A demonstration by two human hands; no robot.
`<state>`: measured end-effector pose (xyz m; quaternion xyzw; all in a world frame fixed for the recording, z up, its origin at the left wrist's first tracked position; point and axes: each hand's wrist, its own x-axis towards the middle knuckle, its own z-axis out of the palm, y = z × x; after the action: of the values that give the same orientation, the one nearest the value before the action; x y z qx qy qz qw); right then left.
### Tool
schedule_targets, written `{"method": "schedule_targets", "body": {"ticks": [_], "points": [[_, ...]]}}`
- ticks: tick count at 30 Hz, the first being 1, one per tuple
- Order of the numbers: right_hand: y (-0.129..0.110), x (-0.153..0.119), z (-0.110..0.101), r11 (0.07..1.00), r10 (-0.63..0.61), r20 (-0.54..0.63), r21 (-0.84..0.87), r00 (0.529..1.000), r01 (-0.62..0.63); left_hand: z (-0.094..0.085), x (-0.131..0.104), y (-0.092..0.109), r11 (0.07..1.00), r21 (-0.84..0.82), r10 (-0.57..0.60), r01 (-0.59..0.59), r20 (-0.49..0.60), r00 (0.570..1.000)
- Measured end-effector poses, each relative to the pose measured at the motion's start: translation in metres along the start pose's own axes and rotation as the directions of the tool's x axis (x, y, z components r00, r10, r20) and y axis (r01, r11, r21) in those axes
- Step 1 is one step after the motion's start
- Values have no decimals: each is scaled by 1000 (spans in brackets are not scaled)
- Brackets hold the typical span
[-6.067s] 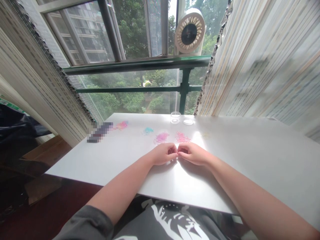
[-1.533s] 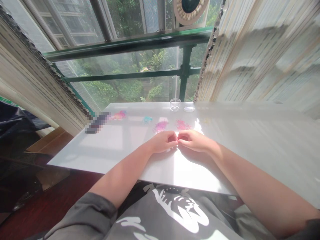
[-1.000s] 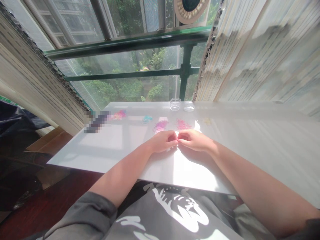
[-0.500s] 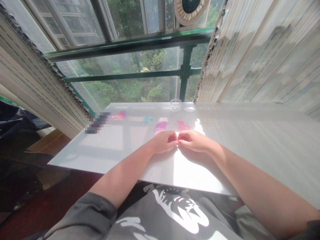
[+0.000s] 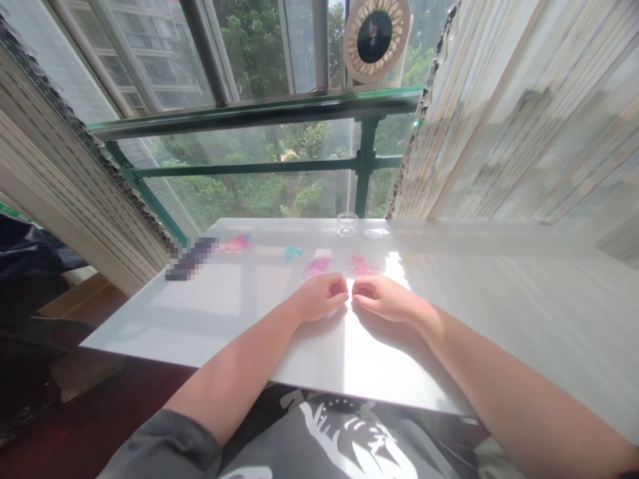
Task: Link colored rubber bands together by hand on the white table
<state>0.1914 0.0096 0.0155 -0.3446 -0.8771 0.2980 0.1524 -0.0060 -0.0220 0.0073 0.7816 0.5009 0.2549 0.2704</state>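
My left hand (image 5: 322,295) and my right hand (image 5: 382,297) face each other low over the white table (image 5: 190,319), a narrow gap between their fingertips. Each has thumb and fingers pinched together; anything in the pinch is too small to make out. Just beyond the left hand lies a pile of purple-pink small strands or bands (image 5: 319,265). A pink-red pile (image 5: 363,264) is spread behind the right hand. Farther left are a small turquoise pile (image 5: 292,253) and a mixed pink, orange and purple pile (image 5: 235,243).
A clear round container (image 5: 347,225) stands at the table's back edge, with a clear flat lid or dish (image 5: 374,233) beside it. A blurred-out dark object (image 5: 192,259) lies at the left edge. Curtains (image 5: 479,133) hang on both sides of the railing (image 5: 259,114).
The hands have come slightly apart; their fingertips met before and now leave a small gap. The whole scene sits a little lower as the head view tilted up.
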Motion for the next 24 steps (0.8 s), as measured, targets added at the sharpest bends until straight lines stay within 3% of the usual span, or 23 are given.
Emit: {"method": "schedule_targets", "body": {"ticks": [24], "points": [[4,2,1,1000,5,-53,1,999,-5,-2,2,-6,999,-32,-33,32,-36,999]]}}
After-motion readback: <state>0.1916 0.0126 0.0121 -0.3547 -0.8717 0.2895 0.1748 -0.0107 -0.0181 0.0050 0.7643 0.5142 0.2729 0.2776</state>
